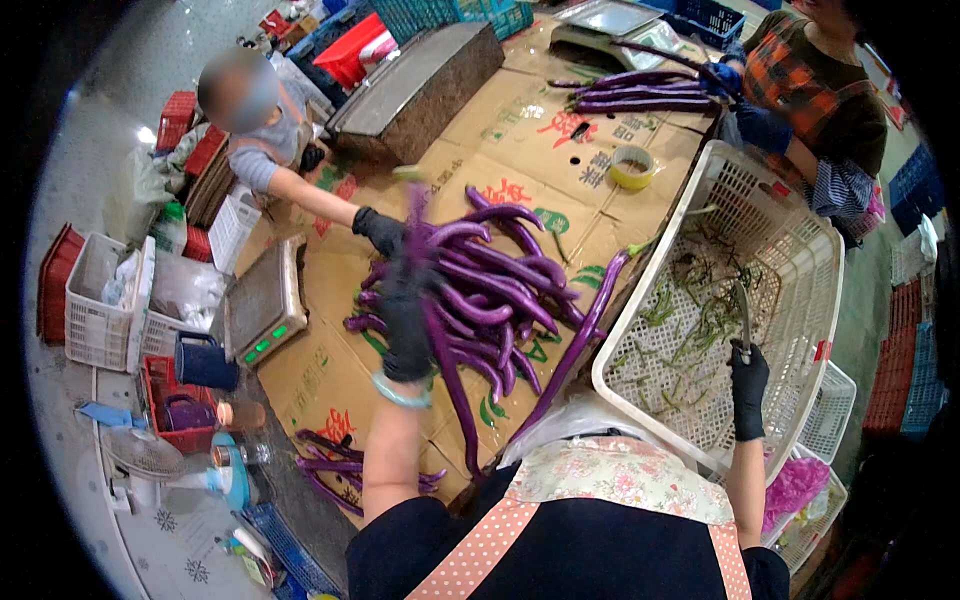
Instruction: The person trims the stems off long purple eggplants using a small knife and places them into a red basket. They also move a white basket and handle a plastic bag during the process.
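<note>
Purple and glossy, one long eggplant [450,385] runs down mid-frame through the left hand [407,325], whose black-gloved fingers look clamped around its upper part. From my remote seat I read its long axis as near upright in the frame, green stem end [407,173] above the fingers, lower end slanting right toward the floral apron [620,470]. The eggplant heap [500,285] lies just right of this hand on flattened cardboard [310,380]. At frame right, the right hand [748,390] has its fingers wrapped on a curved metal blade [745,310] over the white plastic crate [820,250], well apart from the long eggplant. Blur smears the stem end and left fingers; I cannot tell whether the co-worker's glove [380,232] touches them. The blade's grip is hidden.
</note>
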`<state>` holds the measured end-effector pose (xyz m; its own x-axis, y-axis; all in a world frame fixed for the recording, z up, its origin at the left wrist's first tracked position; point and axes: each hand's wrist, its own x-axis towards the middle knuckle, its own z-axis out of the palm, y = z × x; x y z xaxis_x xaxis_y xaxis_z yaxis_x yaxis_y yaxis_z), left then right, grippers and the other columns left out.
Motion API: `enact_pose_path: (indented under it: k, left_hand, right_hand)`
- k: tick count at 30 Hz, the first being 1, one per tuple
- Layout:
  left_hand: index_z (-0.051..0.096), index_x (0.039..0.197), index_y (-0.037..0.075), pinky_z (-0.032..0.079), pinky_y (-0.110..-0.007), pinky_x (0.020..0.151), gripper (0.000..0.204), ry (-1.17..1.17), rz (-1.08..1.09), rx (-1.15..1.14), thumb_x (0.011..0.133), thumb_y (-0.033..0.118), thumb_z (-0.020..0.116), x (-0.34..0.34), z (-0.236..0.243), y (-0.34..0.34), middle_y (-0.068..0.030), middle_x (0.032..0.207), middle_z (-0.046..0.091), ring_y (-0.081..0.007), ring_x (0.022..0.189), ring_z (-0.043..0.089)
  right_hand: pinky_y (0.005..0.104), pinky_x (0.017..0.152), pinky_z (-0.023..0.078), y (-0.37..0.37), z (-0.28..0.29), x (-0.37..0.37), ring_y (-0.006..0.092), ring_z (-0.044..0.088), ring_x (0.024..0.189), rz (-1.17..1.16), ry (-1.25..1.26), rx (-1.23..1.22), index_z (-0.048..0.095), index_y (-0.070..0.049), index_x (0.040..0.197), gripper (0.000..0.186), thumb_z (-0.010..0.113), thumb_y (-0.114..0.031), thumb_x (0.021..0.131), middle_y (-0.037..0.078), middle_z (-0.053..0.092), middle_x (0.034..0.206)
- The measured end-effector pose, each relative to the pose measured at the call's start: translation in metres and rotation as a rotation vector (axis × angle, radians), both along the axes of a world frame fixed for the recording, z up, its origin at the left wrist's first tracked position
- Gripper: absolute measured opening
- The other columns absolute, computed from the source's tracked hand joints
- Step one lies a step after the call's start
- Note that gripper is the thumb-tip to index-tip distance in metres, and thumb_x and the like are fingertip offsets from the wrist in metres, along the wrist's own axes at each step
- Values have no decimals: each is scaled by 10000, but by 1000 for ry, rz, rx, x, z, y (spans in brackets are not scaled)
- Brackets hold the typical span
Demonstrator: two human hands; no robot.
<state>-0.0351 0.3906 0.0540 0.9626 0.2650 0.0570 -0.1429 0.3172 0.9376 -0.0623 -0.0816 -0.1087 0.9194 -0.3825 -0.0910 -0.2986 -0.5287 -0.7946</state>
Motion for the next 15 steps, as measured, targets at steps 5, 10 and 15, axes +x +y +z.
enact_pose_path:
  k: [5, 10, 15]
  left_hand:
    - [495, 1088, -19, 434, -288, 814, 263, 0, 504, 347, 828, 19, 506, -9, -138, 127, -64, 985, 555, -166, 896, 532]
    - [450, 1189, -16, 369, -289, 888, 382, 184, 545, 37, 813, 8, 508, -73, -178, 64, -83, 1118, 504, -173, 1006, 469]
    - [461, 1196, 2, 370, -293, 877, 389, 172, 628, -125, 818, 49, 538, -70, -161, 27, -65, 1108, 518, -164, 982, 476]
  right_hand:
    - [258, 655, 440, 113, 44, 41, 152, 567, 717, 312, -138, 207, 605, -38, 1035, 256, 604, -92, 785, 62, 612, 808]
    - [317, 802, 438, 223, 68, 89, 257, 576, 936, 681, -273, 152, 536, -1, 1099, 409, 668, -182, 757, 149, 587, 1021]
    - [382, 678, 449, 290, 50, 148, 302, 587, 764, 700, 238, 145, 573, 28, 946, 338, 644, -239, 752, 201, 605, 847]
